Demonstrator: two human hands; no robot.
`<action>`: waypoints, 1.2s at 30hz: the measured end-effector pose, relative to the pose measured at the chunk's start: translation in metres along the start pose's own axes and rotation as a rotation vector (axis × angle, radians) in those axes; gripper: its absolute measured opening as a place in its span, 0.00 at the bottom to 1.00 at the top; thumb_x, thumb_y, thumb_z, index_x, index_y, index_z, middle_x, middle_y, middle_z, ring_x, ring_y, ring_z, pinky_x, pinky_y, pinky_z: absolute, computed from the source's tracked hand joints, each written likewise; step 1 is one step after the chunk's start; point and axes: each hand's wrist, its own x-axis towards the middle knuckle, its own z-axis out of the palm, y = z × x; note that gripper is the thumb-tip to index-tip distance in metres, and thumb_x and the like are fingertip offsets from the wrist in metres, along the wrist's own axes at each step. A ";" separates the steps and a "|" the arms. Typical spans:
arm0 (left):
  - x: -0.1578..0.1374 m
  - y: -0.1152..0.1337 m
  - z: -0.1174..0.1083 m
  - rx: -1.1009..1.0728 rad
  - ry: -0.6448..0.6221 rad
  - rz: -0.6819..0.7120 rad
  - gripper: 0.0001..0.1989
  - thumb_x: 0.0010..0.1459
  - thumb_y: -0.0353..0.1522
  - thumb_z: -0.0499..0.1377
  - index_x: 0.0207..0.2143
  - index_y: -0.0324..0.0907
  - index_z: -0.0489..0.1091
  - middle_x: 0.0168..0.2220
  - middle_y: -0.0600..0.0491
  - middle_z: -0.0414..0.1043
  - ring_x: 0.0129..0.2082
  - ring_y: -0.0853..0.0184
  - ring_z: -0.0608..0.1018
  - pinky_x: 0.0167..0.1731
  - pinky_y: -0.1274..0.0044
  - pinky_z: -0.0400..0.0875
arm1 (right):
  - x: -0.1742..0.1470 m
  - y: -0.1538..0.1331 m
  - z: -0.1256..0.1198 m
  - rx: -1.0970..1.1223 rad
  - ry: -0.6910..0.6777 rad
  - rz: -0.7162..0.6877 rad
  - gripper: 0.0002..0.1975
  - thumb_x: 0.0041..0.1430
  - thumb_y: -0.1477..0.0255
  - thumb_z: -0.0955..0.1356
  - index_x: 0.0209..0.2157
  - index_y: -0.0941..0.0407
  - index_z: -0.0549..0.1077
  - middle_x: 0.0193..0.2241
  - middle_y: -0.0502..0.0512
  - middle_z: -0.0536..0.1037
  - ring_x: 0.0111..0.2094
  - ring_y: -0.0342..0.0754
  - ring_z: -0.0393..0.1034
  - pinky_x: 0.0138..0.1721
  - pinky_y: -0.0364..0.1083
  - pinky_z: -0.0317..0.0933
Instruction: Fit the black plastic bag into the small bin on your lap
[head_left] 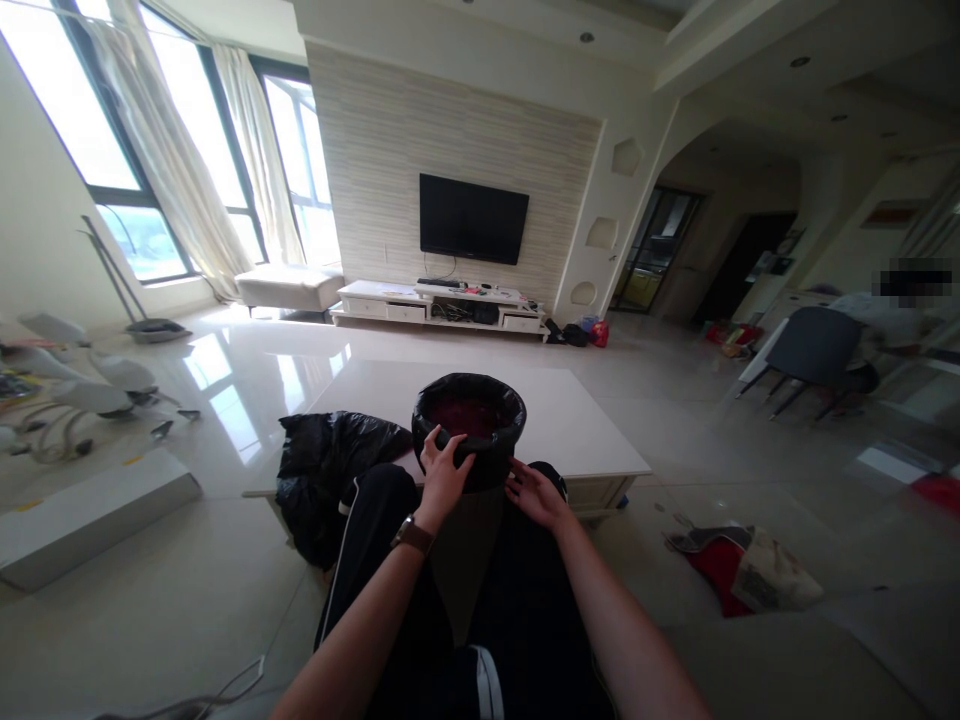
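seated, knees up. left hand (442, 470) fingers curled on the near rim of the bin (469, 425), pinching the black liner (495, 400) folded over it. right hand (536, 495) open, fingertips on the bin's side, steadying it, likely. bin sits between the knees at the edge of the white table (585, 420). full black bag (322, 470) left of it. glossy tile floor; tv (472, 218) on far wall

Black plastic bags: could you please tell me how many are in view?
2. One black bag lines the bin by the left hand and right hand; another full bag sits left of it. Others may be hidden.
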 end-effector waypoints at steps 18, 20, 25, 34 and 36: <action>0.027 -0.031 -0.049 -0.082 0.136 0.071 0.02 0.57 0.33 0.65 0.31 0.47 0.75 0.54 0.47 0.70 0.57 0.51 0.74 0.67 0.59 0.65 | 0.029 0.071 0.005 0.222 0.357 -0.271 0.02 0.58 0.69 0.75 0.32 0.47 0.80 0.34 0.48 0.86 0.41 0.49 0.81 0.47 0.48 0.76; 0.028 -0.038 -0.057 -0.110 0.121 0.084 0.03 0.56 0.34 0.65 0.30 0.47 0.75 0.53 0.46 0.72 0.57 0.50 0.74 0.67 0.58 0.64 | 0.024 0.061 0.007 0.259 0.321 -0.282 0.01 0.61 0.66 0.75 0.35 0.47 0.81 0.37 0.47 0.87 0.45 0.49 0.82 0.50 0.49 0.76; 0.022 -0.048 -0.072 -0.136 0.053 0.105 0.03 0.55 0.35 0.64 0.31 0.46 0.75 0.55 0.46 0.73 0.57 0.49 0.75 0.64 0.58 0.66 | 0.012 0.032 0.023 0.163 0.198 -0.177 0.13 0.62 0.63 0.76 0.47 0.51 0.81 0.48 0.53 0.87 0.52 0.54 0.81 0.58 0.54 0.74; 0.011 -0.031 -0.086 -0.123 0.063 0.134 0.02 0.54 0.34 0.64 0.30 0.47 0.75 0.55 0.47 0.74 0.55 0.52 0.76 0.62 0.61 0.67 | 0.002 0.028 0.007 0.164 0.252 -0.055 0.11 0.63 0.65 0.70 0.41 0.53 0.83 0.41 0.55 0.88 0.44 0.56 0.82 0.46 0.54 0.76; 0.009 -0.026 -0.090 -0.113 0.045 0.143 0.02 0.54 0.34 0.64 0.29 0.47 0.75 0.55 0.47 0.74 0.54 0.53 0.77 0.60 0.62 0.70 | 0.001 0.023 0.007 0.130 0.301 -0.130 0.07 0.61 0.66 0.71 0.36 0.51 0.82 0.36 0.52 0.88 0.39 0.53 0.81 0.43 0.52 0.75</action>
